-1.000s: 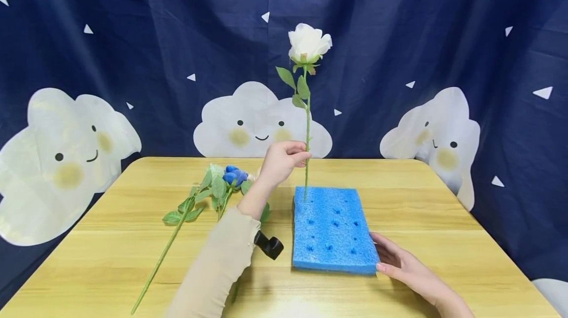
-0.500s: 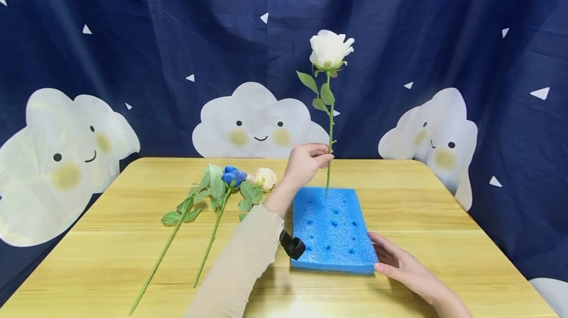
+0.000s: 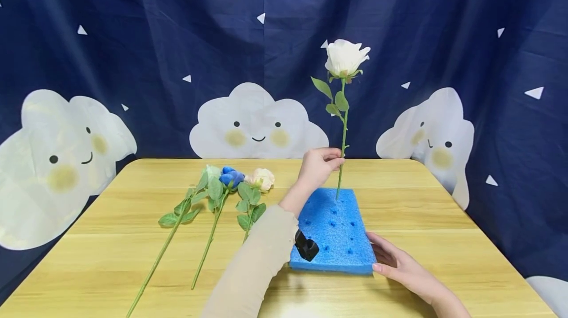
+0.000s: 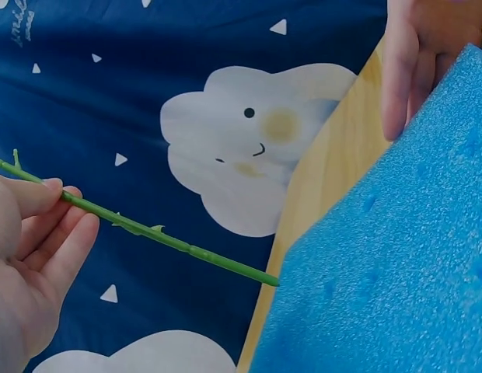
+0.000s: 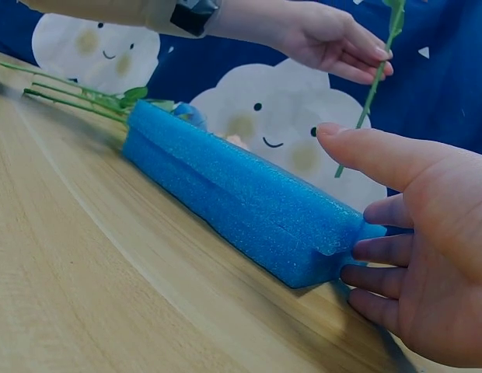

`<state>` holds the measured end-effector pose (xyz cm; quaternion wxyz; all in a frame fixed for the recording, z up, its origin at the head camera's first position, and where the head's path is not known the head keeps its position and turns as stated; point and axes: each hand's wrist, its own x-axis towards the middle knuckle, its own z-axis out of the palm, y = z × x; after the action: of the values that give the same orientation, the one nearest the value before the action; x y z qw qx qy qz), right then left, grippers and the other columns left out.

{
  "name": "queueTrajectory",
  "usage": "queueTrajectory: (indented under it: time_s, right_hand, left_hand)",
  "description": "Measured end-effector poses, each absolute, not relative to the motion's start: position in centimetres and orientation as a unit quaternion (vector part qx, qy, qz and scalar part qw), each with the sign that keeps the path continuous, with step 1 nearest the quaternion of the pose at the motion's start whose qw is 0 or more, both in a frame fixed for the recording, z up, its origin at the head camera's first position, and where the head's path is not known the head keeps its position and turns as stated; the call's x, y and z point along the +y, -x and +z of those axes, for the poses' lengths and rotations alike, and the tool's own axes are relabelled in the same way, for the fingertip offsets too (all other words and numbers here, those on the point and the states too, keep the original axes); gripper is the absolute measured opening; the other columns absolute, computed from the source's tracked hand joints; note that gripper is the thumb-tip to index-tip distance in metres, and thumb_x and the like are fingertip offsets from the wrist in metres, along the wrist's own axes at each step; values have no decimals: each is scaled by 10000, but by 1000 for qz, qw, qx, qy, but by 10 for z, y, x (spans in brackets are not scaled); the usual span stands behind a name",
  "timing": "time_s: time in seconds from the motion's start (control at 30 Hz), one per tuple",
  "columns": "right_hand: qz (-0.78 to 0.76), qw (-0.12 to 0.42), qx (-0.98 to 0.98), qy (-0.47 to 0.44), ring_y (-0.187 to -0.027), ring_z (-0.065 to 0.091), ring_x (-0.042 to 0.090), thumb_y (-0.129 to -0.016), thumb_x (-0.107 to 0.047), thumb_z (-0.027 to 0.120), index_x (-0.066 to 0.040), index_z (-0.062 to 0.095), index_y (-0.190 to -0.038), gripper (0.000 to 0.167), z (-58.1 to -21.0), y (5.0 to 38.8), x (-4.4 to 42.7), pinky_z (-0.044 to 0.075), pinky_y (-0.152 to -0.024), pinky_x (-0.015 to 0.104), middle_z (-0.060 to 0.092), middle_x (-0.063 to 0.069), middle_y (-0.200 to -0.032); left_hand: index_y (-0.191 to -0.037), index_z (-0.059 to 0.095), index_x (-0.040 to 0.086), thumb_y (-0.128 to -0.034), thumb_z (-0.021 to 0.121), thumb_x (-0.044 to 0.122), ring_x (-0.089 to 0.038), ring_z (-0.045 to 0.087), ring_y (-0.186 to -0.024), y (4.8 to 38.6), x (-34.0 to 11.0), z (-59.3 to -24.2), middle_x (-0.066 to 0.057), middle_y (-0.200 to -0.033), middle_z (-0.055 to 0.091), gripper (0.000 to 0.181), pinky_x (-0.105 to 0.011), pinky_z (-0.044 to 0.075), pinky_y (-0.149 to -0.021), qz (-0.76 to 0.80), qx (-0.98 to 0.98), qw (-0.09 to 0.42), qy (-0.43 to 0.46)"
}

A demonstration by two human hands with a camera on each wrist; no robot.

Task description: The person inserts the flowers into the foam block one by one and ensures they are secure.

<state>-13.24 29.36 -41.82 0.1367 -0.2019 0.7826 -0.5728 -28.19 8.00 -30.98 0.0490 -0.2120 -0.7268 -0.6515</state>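
In the head view, a white rose (image 3: 346, 59) stands nearly upright above the far part of a blue foam block (image 3: 341, 259) with several small holes in its top. My left hand (image 3: 320, 166) pinches its green stem (image 4: 148, 233) between thumb and fingers. From the right wrist view, the stem's lower end (image 5: 340, 167) is above the block, apart from it. Beside the block's right side lies my right hand (image 3: 406, 271), its fingers extended against the edge and the thumb by the near corner. In the right wrist view that thumb (image 5: 365, 148) is raised off the foam.
Left of the block, a pale green rose (image 3: 213, 172), a blue rose (image 3: 231, 177) and a cream rose (image 3: 262, 179) lie on the wooden table (image 3: 111, 259). My left sleeve hides part of the cream rose's stem. A dark blue curtain (image 3: 155, 37) with clouds hangs behind.
My left hand has carried the white rose rightward over the block and slightly down. The sleeve has uncovered the blue and cream roses. My right hand stays at the block's edge.
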Motion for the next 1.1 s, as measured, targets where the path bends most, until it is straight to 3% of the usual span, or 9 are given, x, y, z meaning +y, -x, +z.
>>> queueTrajectory:
  time_s: [1.1]
  right_hand:
    - [-554,117,795,216,-1176,358,-107,-953,-61,494,107,164,-1423,598,-419,133,294,313,-949,110,178,368,-1426]
  left_hand:
    - [-994,704,17,-857,664,87,-133,664,-844,287,102,-330,-66,-947,701,159,-163,505,-705,-557,-793,57,239]
